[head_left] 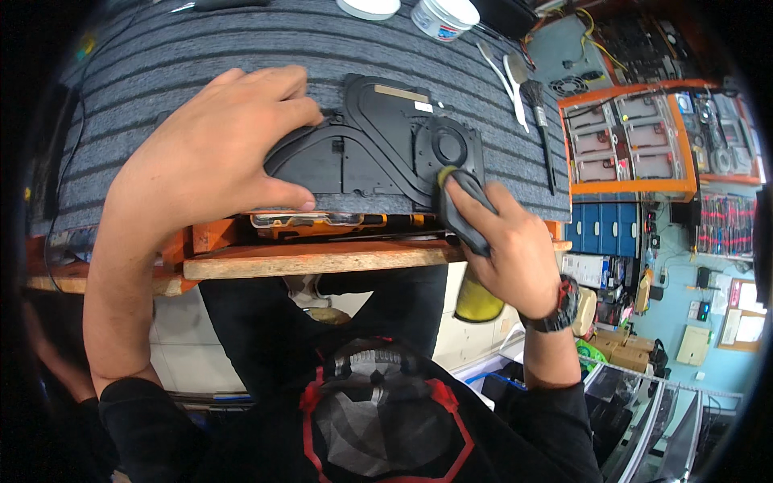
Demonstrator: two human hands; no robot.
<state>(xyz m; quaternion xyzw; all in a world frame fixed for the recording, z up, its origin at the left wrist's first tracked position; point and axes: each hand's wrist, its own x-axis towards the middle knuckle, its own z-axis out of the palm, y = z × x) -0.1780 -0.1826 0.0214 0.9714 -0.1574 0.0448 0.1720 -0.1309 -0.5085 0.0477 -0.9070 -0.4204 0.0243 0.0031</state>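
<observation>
A flat black panel (374, 153), with curved raised channels and a round ring near its right end, lies on the grey striped mat at the table's near edge. My left hand (221, 133) spans its left end, fingertips by the far side and thumb by the near edge, steadying it. In my right hand (507, 241) is a grey and yellow cloth (481, 298), bunched under the fingers against the panel's near right corner. The cloth's yellow end hangs below the table edge.
Behind the panel stand an open white tub (445, 18) and a white lid (369, 6). Two white brushes (511, 84) and a black-bristled brush (538, 113) lie to the right. Beneath the wooden table edge (322, 262) sits an orange-trimmed case. Orange shelving (628, 193) rises at right.
</observation>
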